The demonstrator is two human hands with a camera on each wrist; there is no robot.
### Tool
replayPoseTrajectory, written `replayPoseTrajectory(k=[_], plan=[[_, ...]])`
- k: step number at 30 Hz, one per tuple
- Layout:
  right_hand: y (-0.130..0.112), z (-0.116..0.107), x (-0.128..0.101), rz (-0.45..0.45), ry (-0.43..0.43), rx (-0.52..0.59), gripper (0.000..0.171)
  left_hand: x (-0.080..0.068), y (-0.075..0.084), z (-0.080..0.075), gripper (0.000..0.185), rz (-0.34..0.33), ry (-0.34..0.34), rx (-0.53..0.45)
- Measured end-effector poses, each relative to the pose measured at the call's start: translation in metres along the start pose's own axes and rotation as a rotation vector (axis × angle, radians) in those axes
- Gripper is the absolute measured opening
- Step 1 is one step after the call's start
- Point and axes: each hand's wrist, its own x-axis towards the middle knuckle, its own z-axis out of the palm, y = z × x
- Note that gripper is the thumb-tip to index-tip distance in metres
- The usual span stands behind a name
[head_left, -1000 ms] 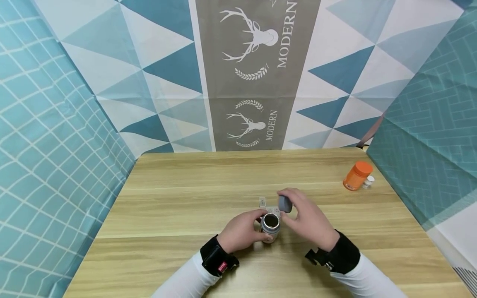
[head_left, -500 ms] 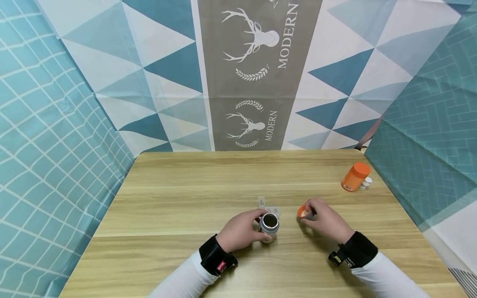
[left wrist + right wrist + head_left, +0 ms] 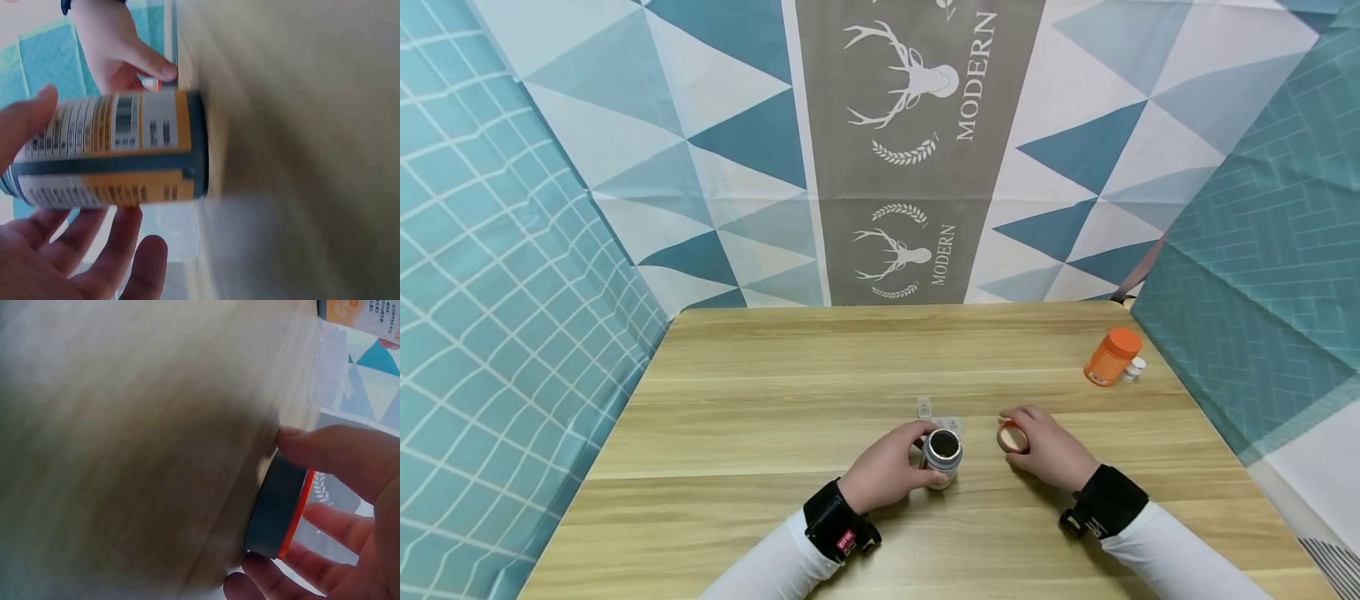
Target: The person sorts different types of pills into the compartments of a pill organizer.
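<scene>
My left hand (image 3: 891, 467) grips an uncapped bottle (image 3: 942, 473) upright on the wooden table, thumb on the near side. Its open mouth faces up and looks dark inside. In the left wrist view the bottle (image 3: 106, 131) shows a white and orange label with a barcode and a dark grey base. To its right, my right hand (image 3: 1051, 448) holds a round cap (image 3: 1012, 437), turned upside down at the tabletop. The right wrist view shows the grey cap (image 3: 275, 506) with its orange rim, between my thumb and fingers.
An orange jar (image 3: 1108, 358) stands at the back right, with a small white-capped bottle (image 3: 1134, 369) beside it. Behind the held bottle, a small pale label (image 3: 924, 407) and a larger pale patch (image 3: 952, 423) lie on the table. Patterned cloth hangs behind and at both sides.
My right hand has carried the cap from beside the bottle's mouth to the right and down to the table, turning it inside up. My left hand has kept its grip on the bottle.
</scene>
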Motion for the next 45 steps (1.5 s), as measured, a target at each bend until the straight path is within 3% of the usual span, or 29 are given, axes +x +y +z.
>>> replayPoseTrajectory(k=[3, 13, 19, 23, 29, 37, 45], plan=[[0.001, 0.002, 0.000, -0.004, 0.007, -0.008, 0.062, 0.001, 0.000, 0.002, 0.059, -0.016, -0.003, -0.040], [-0.002, -0.003, 0.003, 0.027, -0.043, 0.003, 0.064, 0.001, 0.001, -0.001, 0.062, -0.032, -0.017, -0.023], [-0.009, -0.004, 0.009, -0.060, 0.047, -0.079, 0.051, -0.003, -0.002, -0.015, 0.066, -0.045, 0.060, -0.030], [-0.021, -0.005, 0.017, -0.141, 0.100, -0.125, 0.045, -0.002, -0.004, -0.031, 0.066, -0.014, 0.130, 0.050], [-0.042, 0.003, 0.035, -0.201, 0.041, -0.162, 0.045, 0.003, -0.010, -0.046, 0.062, -0.001, 0.187, 0.200], [-0.059, 0.019, 0.054, -0.213, -0.028, -0.186, 0.045, 0.013, -0.019, -0.046, 0.063, 0.030, 0.217, 0.445], [-0.064, 0.028, 0.059, -0.216, -0.041, -0.142, 0.038, 0.018, -0.026, -0.043, 0.061, 0.028, 0.215, 0.588]])
